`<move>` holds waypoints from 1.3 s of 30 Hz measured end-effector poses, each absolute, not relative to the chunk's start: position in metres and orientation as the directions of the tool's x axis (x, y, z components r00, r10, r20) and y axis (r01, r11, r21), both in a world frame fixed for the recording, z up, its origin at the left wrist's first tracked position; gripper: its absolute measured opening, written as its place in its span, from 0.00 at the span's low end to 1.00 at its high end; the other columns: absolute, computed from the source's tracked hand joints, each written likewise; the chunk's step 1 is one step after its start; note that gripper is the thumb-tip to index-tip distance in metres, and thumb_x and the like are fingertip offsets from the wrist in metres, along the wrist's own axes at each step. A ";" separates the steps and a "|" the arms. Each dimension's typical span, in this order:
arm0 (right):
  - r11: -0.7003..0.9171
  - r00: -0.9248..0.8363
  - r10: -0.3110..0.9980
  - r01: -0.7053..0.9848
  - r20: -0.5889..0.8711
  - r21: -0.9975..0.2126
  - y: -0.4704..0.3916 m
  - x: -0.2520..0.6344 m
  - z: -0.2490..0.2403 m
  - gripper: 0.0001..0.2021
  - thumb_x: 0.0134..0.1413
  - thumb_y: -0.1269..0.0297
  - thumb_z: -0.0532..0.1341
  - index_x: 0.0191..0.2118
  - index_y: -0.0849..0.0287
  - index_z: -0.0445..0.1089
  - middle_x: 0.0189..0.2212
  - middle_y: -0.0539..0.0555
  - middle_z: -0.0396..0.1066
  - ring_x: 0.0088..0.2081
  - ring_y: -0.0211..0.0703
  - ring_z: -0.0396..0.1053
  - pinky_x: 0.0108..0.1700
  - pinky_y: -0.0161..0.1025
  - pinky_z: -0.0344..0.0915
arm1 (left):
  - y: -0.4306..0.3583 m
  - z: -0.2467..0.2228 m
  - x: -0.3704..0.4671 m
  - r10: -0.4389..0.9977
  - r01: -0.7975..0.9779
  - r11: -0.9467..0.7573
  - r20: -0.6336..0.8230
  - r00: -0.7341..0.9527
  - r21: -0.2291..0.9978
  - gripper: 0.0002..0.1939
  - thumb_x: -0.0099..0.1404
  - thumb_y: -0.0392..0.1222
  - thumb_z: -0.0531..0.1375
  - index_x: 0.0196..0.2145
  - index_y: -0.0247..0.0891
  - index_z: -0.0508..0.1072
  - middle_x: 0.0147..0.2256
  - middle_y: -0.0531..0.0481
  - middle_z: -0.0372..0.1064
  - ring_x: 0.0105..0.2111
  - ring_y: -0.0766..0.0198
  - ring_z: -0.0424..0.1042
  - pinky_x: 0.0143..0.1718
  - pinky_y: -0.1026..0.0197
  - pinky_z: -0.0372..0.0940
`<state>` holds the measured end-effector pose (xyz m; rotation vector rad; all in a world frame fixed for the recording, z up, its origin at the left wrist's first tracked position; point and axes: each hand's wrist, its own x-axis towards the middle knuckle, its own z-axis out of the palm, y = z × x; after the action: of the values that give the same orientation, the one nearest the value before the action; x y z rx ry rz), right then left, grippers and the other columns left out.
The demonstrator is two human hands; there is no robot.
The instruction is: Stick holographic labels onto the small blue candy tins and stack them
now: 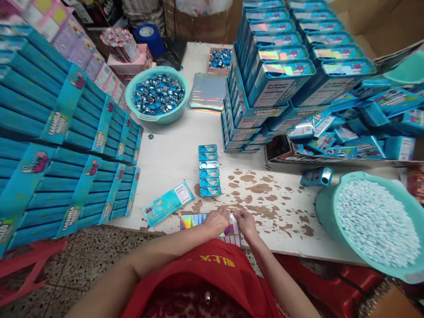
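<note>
At the front edge of the table, a shiny rainbow-coloured sheet (191, 220) lies in front of me, with paler strips along its near right side. My left hand (217, 221) rests on it, fingers curled together over its surface. Pinched at the sheet's right corner is my right hand (246, 223), its fingertips partly hidden. Just beyond my hands, a short column of small blue boxes with round recesses (209, 173) stands on the table. To their left lies a flat turquoise printed card (168, 204).
Stacked blue boxes fill the left (69, 168) and the back right (278, 84). A bowl of blue-and-silver lids (157, 118) stands at the back, near a pile of shiny sheets (208, 92). On the right are a carton of blue boxes (298, 155) and a tub of pale candies (326, 216).
</note>
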<state>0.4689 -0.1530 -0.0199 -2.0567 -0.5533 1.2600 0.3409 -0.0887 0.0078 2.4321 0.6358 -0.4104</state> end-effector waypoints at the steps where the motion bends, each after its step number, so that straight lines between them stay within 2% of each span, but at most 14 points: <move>1: -0.695 0.451 0.649 0.023 -0.613 -0.718 -0.153 0.469 -0.020 0.18 0.34 0.46 0.58 0.18 0.58 0.68 0.17 0.52 0.68 0.22 0.42 0.62 0.24 0.37 0.55 | -0.089 0.009 0.340 0.336 0.510 -0.743 -0.417 0.844 0.434 0.20 0.63 0.29 0.46 0.51 0.27 0.65 0.50 0.33 0.64 0.51 0.51 0.63 0.43 0.53 0.66; 4: -0.699 0.452 0.651 0.041 -0.611 -0.714 -0.152 0.470 -0.022 0.17 0.33 0.47 0.58 0.19 0.58 0.69 0.17 0.54 0.69 0.22 0.43 0.63 0.24 0.37 0.55 | -0.089 0.009 0.337 0.302 0.480 -0.779 -0.430 0.851 0.403 0.19 0.64 0.30 0.46 0.51 0.28 0.65 0.52 0.33 0.62 0.48 0.50 0.65 0.38 0.53 0.67; 7: -0.711 0.455 0.643 0.057 -0.616 -0.701 -0.151 0.470 -0.027 0.18 0.33 0.46 0.57 0.18 0.58 0.68 0.16 0.54 0.69 0.22 0.43 0.63 0.24 0.37 0.55 | -0.087 0.008 0.336 0.292 0.479 -0.750 -0.421 0.859 0.457 0.16 0.64 0.31 0.47 0.46 0.33 0.69 0.51 0.39 0.64 0.49 0.53 0.65 0.39 0.55 0.67; 11: -0.713 0.481 0.639 0.080 -0.600 -0.696 -0.147 0.469 -0.037 0.19 0.34 0.45 0.56 0.17 0.58 0.66 0.18 0.54 0.69 0.23 0.44 0.64 0.27 0.38 0.58 | -0.085 0.007 0.337 0.399 0.549 -0.553 -0.379 0.835 0.627 0.10 0.63 0.35 0.52 0.37 0.38 0.73 0.43 0.45 0.70 0.47 0.57 0.65 0.45 0.59 0.63; 15: -0.698 0.503 0.650 0.097 -0.570 -0.710 -0.142 0.474 -0.035 0.22 0.36 0.42 0.57 0.21 0.59 0.68 0.22 0.56 0.71 0.27 0.47 0.67 0.31 0.41 0.61 | -0.081 0.014 0.336 0.442 0.589 -0.306 -0.437 0.784 0.748 0.09 0.62 0.34 0.52 0.31 0.38 0.72 0.33 0.50 0.72 0.37 0.63 0.69 0.41 0.64 0.61; 19: -0.615 0.501 0.706 0.085 -0.500 -0.784 -0.139 0.486 -0.002 0.24 0.42 0.42 0.57 0.35 0.59 0.71 0.35 0.58 0.74 0.36 0.48 0.69 0.37 0.42 0.64 | -0.066 0.038 0.330 0.534 0.600 -0.174 -0.437 0.724 0.781 0.11 0.63 0.37 0.50 0.34 0.39 0.72 0.31 0.52 0.71 0.33 0.64 0.68 0.36 0.65 0.61; 22: -0.503 0.293 0.826 0.000 -0.481 -0.864 -0.135 0.484 0.033 0.27 0.35 0.48 0.67 0.43 0.56 0.69 0.36 0.54 0.73 0.39 0.46 0.69 0.40 0.41 0.64 | -0.052 0.061 0.326 0.550 0.589 -0.236 -0.393 0.737 0.773 0.12 0.64 0.38 0.48 0.36 0.39 0.72 0.33 0.51 0.71 0.33 0.63 0.69 0.36 0.64 0.61; 25: -0.524 0.091 0.842 -0.098 -0.531 -0.846 -0.126 0.468 0.053 0.20 0.31 0.53 0.71 0.32 0.57 0.70 0.23 0.48 0.71 0.28 0.41 0.68 0.33 0.38 0.64 | -0.043 0.081 0.321 0.517 0.562 -0.406 -0.326 0.791 0.720 0.13 0.64 0.38 0.49 0.37 0.40 0.73 0.33 0.49 0.71 0.35 0.61 0.69 0.38 0.61 0.62; 27: -0.537 0.108 0.822 -0.180 -0.559 -0.824 -0.117 0.456 0.057 0.16 0.34 0.53 0.69 0.25 0.58 0.68 0.19 0.46 0.68 0.23 0.37 0.64 0.29 0.36 0.62 | -0.041 0.089 0.315 0.624 0.615 -0.426 -0.277 0.731 0.664 0.14 0.64 0.39 0.50 0.42 0.41 0.72 0.35 0.47 0.71 0.38 0.59 0.69 0.40 0.59 0.62; 30: -0.480 0.217 0.799 -0.333 -0.561 -0.812 -0.103 0.443 0.057 0.15 0.34 0.54 0.69 0.24 0.58 0.67 0.19 0.46 0.67 0.23 0.35 0.63 0.29 0.35 0.61 | -0.039 0.092 0.306 0.850 0.663 -0.125 -0.265 0.455 0.738 0.19 0.62 0.44 0.54 0.52 0.43 0.65 0.41 0.47 0.70 0.38 0.61 0.69 0.40 0.59 0.64; 32: -0.430 0.267 0.785 -0.417 -0.560 -0.801 -0.094 0.436 0.059 0.15 0.35 0.55 0.69 0.26 0.58 0.68 0.20 0.46 0.68 0.24 0.35 0.64 0.31 0.35 0.61 | -0.039 0.087 0.301 0.838 0.521 0.184 -0.409 0.360 0.834 0.25 0.57 0.48 0.59 0.52 0.41 0.63 0.42 0.47 0.69 0.35 0.63 0.70 0.36 0.61 0.66; 34: -0.395 0.299 0.777 -0.453 -0.553 -0.800 -0.087 0.431 0.060 0.14 0.36 0.56 0.69 0.26 0.58 0.67 0.21 0.46 0.68 0.25 0.35 0.64 0.33 0.35 0.61 | -0.039 0.079 0.298 0.741 0.347 0.436 -0.550 0.385 0.831 0.24 0.52 0.50 0.62 0.45 0.37 0.66 0.35 0.48 0.70 0.30 0.65 0.70 0.30 0.63 0.65; 36: -0.376 0.319 0.783 -0.440 -0.534 -0.815 -0.083 0.424 0.061 0.13 0.38 0.56 0.68 0.27 0.57 0.67 0.23 0.47 0.69 0.27 0.37 0.65 0.35 0.36 0.62 | -0.039 0.071 0.295 0.688 0.243 0.557 -0.605 0.400 0.794 0.17 0.51 0.50 0.61 0.34 0.35 0.67 0.26 0.52 0.68 0.25 0.67 0.68 0.27 0.65 0.63; 39: -0.390 0.387 0.794 -0.269 -0.469 -0.881 -0.082 0.415 0.058 0.12 0.41 0.54 0.66 0.27 0.57 0.69 0.27 0.50 0.69 0.32 0.41 0.66 0.39 0.40 0.62 | -0.037 0.060 0.288 0.729 0.243 0.534 -0.586 0.354 0.810 0.11 0.53 0.48 0.59 0.26 0.36 0.66 0.20 0.56 0.63 0.21 0.69 0.64 0.25 0.66 0.60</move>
<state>0.4154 -0.0816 0.0583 -1.5727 -0.4820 1.2404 0.2876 -0.0372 0.0604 1.0052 1.2090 0.3945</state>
